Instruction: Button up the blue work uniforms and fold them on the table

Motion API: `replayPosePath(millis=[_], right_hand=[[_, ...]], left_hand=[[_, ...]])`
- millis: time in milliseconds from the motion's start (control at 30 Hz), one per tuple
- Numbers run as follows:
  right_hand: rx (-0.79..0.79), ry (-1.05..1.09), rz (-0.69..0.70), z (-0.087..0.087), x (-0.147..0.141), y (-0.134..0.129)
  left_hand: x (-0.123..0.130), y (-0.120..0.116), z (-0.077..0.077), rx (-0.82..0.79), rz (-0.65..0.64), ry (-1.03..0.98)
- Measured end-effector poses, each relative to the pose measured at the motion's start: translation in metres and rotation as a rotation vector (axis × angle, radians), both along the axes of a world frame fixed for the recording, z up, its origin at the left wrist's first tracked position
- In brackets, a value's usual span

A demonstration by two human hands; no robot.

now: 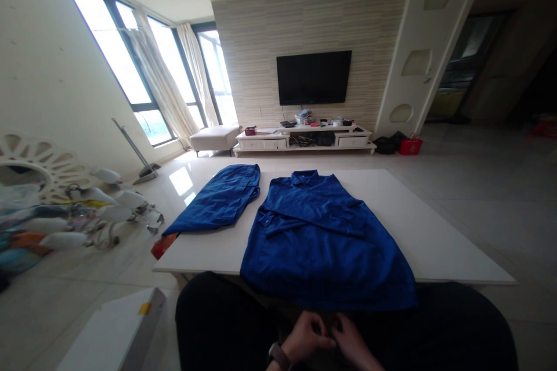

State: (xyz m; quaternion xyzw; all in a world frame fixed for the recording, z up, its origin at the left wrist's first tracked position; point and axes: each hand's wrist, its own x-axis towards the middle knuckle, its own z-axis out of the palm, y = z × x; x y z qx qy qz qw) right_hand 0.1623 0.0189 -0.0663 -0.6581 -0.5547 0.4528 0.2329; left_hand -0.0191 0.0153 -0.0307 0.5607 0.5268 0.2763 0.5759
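My left hand (307, 336), with a watch (279, 355) on its wrist, is low in the head view between my knees. Its fingers are curled in. Close beside it, my right hand (349, 337) is also closed, its fingertips turned toward the left hand. Shadow hides whatever may be between the fingers. Just beyond both hands hangs the lower hem of a blue long-sleeved shirt (322, 255), spread on a white table (418, 226) with its collar at the far end and its sleeves folded across the front. To its left lies a folded blue garment (220, 200).
A white box (115, 330) stands at the lower left, near my knee. Beyond it a fallen lamp-like fixture (108, 206) and assorted items cover the floor. Across the room are a low TV cabinet (261, 144), a padded bench (215, 138) and a red bucket (410, 146).
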Motion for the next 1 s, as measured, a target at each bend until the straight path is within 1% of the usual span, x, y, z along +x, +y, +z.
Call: replayPosePath(millis=[233,433,633,833,1000], right_hand=[[0.071,0.057,0.044,-0.013,0.001,0.002],[0.08,0.056,0.056,-0.017,0.003,0.001],[0.067,0.048,0.053,-0.023,0.004,0.0],[0.084,0.064,0.051,-0.019,0.003,0.0],[0.073,0.065,0.053,-0.017,0.002,0.001]], left_hand=[[0.003,0.001,0.002,-0.042,0.014,-0.049],[0.006,0.001,-0.004,-0.025,0.003,-0.133],[0.006,0.001,-0.003,-0.073,-0.028,-0.176],[0.006,0.003,-0.006,-0.022,-0.052,-0.237],[0.007,0.003,0.001,-0.044,-0.041,-0.195]])
